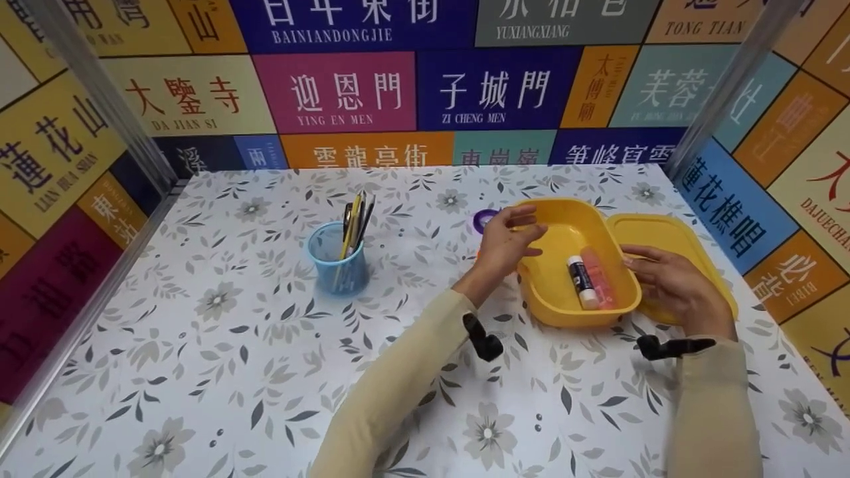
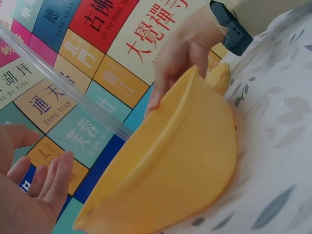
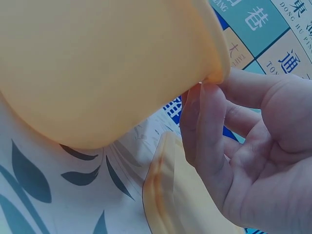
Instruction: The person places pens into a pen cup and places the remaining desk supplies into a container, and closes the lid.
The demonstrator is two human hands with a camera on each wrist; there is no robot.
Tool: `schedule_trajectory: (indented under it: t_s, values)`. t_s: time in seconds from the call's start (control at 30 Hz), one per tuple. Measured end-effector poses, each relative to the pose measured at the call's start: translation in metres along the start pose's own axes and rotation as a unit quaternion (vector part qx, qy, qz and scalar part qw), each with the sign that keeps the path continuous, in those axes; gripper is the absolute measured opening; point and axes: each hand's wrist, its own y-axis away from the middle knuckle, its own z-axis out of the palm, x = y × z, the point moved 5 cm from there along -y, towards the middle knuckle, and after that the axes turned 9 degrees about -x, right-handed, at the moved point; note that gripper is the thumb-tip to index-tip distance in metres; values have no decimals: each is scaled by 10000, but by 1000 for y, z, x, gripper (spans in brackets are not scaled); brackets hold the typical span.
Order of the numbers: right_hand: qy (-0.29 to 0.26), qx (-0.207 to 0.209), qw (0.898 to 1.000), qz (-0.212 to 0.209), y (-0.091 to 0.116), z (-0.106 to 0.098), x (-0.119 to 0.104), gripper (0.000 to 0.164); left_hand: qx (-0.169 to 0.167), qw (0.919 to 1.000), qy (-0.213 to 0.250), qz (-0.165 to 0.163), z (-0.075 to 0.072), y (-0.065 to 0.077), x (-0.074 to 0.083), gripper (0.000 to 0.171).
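A yellow plastic box [image 1: 576,320], without its lid, stands right of the table's middle. Inside it lie a glue stick [image 1: 582,281] with a dark label and a pink see-through item [image 1: 599,279] whose kind I cannot tell. My right hand [image 1: 677,285] pinches the box's right rim between thumb and fingers; the right wrist view shows this hand [image 3: 253,141] at the rim. Over the left rim, my left hand [image 1: 508,238] has its fingers spread and holds nothing. In the left wrist view, that hand [image 2: 36,190] is apart from the box [image 2: 185,156].
The yellow lid [image 1: 664,232] lies flat right of the box, partly under my right hand. A purple ring-shaped thing [image 1: 485,221] shows behind my left hand. A blue cup [image 1: 339,265] with pens and pencils stands to the left. Printed panels border the flowered tabletop [image 1: 265,372].
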Motion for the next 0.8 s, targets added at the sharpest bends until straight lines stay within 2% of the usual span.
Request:
schedule_trajectory:
  t_s: [0.1,0.3,0.5,0.63,0.73,0.8]
  values:
    - [93,49,9999,16,-2,-1,1,79,68,10000,11,-8,-11,-1,-7,36]
    - [490,245,9984,115,-5,-3,4,83,85,9998,58,196,-36,-6,-20,35]
    - [327,166,9993,29,-5,-3,3,79,35,10000,-79,26,-60,-12,-26,33]
    - [159,41,9999,30,-4,-2,1,79,-232,9971,-709,-128,-71,-17,-29,38]
    - [-31,-30,10000,53,-3,-2,2,80,-477,9898,-1329,-200,-78,-19,-32,44]
    - [-142,-54,9999,65,-3,-2,3,81,-555,9858,-1560,-272,-82,-20,-35,48]
